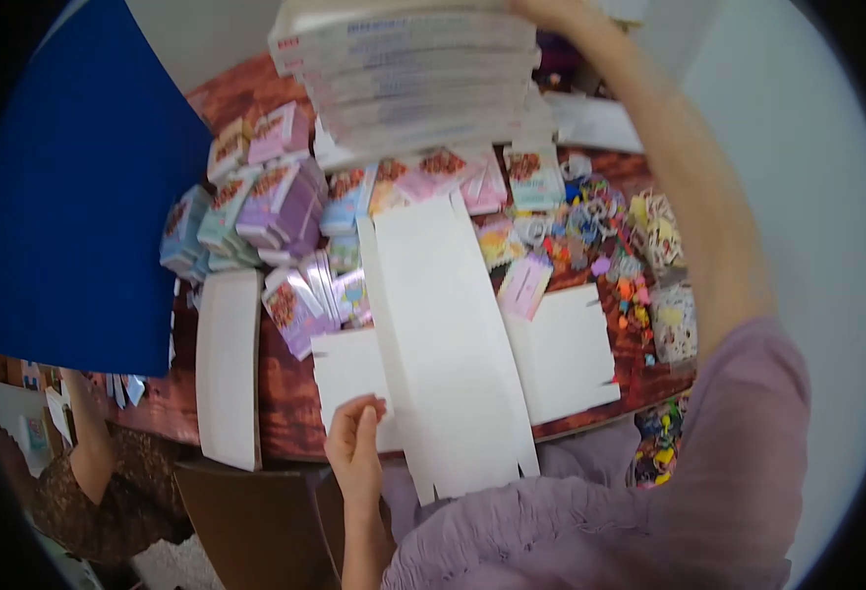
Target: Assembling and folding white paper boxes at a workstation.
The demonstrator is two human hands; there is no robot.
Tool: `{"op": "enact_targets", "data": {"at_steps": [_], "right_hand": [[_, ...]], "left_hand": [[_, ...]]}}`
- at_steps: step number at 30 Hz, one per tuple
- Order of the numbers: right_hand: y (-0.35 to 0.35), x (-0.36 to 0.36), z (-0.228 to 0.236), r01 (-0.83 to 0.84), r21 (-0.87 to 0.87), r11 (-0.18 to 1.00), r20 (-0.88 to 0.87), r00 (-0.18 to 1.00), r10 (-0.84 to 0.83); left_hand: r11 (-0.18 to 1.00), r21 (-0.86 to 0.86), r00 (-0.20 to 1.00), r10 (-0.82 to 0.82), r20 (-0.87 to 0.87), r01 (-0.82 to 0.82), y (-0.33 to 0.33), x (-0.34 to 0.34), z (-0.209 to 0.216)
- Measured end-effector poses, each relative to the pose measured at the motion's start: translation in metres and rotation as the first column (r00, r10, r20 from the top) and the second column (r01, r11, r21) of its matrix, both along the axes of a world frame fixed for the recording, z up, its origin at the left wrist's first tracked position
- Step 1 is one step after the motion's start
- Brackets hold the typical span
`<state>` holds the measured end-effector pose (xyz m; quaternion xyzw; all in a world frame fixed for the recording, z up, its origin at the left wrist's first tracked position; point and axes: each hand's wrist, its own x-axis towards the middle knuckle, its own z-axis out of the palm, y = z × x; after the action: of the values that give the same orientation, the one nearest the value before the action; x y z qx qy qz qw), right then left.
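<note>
An unfolded white cardboard box blank (443, 324) lies lengthwise before me, its near end reaching past the table edge towards my lap. Over its left side flap I hold my left hand (356, 433), thumb against curled fingers, with nothing visible between them. My right arm stretches far forward to the top of a tall stack of flat white boxes (413, 84), which looks blurred. There my right hand (543, 10) touches the stack's upper right corner; its fingers are cut off by the picture's upper edge. A small pink-and-yellow packet (525, 285) rests by the blank's right flap.
Piles of small purple, green and blue boxes (281, 206) stand at the left. Loose colourful trinkets (590, 226) and patterned bags (657, 231) cover the right side. A long white box piece (227, 369) lies left, near a blue panel (89, 197). Another person's arm (89, 433) shows lower left.
</note>
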<state>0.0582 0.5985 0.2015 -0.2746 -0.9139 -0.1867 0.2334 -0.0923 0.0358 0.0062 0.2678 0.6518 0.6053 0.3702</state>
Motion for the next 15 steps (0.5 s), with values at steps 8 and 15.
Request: {"op": "enact_targets", "data": {"at_steps": [8, 15], "right_hand": [[0.022, -0.031, 0.006, 0.174, -0.053, 0.983, 0.201, 0.966, -0.161], [-0.057, 0.018, 0.005, 0.125, 0.078, 0.989, -0.123, 0.986, -0.115]], "left_hand": [[0.946, -0.321, 0.756, -0.181, -0.629, -0.040, -0.009, 0.028, -0.017], [0.932, -0.363, 0.714, -0.254, -0.652, 0.000, -0.007, 0.045, -0.037]]}}
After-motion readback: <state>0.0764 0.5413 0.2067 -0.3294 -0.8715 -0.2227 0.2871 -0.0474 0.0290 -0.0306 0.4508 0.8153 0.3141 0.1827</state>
